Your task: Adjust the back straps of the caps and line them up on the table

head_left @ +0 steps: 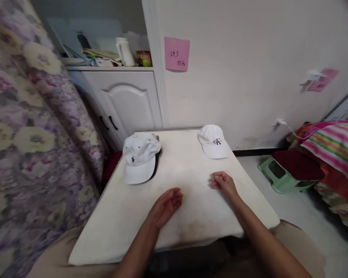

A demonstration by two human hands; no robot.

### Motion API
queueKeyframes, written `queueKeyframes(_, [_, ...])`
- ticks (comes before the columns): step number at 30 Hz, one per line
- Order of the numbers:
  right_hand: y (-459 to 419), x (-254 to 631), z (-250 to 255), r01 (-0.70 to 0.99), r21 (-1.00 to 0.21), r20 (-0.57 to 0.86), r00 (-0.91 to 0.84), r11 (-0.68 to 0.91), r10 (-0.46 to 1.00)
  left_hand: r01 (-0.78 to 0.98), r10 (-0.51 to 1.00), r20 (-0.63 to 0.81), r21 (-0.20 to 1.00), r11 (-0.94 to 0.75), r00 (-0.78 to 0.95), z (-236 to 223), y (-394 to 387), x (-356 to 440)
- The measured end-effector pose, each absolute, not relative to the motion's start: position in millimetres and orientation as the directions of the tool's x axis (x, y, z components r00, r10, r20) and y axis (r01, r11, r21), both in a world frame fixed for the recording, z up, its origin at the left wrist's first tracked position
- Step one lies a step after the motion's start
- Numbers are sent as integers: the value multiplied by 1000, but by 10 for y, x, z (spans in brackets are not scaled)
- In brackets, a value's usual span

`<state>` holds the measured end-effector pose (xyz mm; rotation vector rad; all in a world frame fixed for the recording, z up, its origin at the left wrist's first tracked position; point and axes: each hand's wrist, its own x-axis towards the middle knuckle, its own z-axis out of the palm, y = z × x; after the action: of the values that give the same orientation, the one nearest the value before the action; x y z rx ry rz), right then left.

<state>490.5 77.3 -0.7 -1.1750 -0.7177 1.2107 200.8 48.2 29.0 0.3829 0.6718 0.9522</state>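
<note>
My left hand (166, 204) is over the middle of the table, palm turned up, its fingers loosely bent and holding nothing. To the right, my right hand (223, 184) hovers with half-curled fingers, slightly blurred at the tips; no object shows in it. Nearest to it is a white baseball cap (212, 139) with dark "CK" letters, lying beyond it at the table's far right. At the far left lies another white baseball cap (140, 154) with a small dark logo. A dark cap (157, 162) shows partly beneath it, mostly hidden. Neither hand touches a cap.
The caps lie on a cream-topped table (174, 154) with brownish stains. A floral curtain (40, 146) hangs at the left, beside a white cabinet (127, 100). A green stool (290, 175) with a dark red top stands on the floor at the right, near a striped cloth (336, 143).
</note>
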Motion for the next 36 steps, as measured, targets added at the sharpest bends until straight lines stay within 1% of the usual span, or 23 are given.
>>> queueKeyframes(4, [642, 4680, -35, -162, -985, -80, 172, -52, 982, -702, 898, -337, 564, 434, 284, 272, 421, 1916])
queueKeyframes(8, [631, 4640, -38, -35, -999, -26, 165, -21, 986, -796, 949, -311, 563, 223, 45, 281, 447, 1629])
queueKeyframes(11, [639, 4658, -64, 37, -999, 3, 157, -3, 988, -824, 945, -287, 566, 35, -157, 329, 508, 1383])
queueKeyframes(14, [646, 4674, -115, 81, -997, 19, 147, 7, 989, -814, 926, -275, 578, -56, -259, 385, 555, 1229])
queueKeyframes(21, [662, 4684, -192, 126, -992, 42, 140, 24, 989, -786, 896, -295, 612, -90, -333, 408, 636, 1149])
queueKeyframes(28, [666, 4696, -211, 152, -988, 58, 134, 37, 989, -768, 879, -319, 635, -80, -355, 425, 714, 1075])
queueKeyframes(36, [659, 4705, -219, 201, -979, 68, 118, 43, 991, -778, 869, -345, 625, -69, -354, 419, 733, 999])
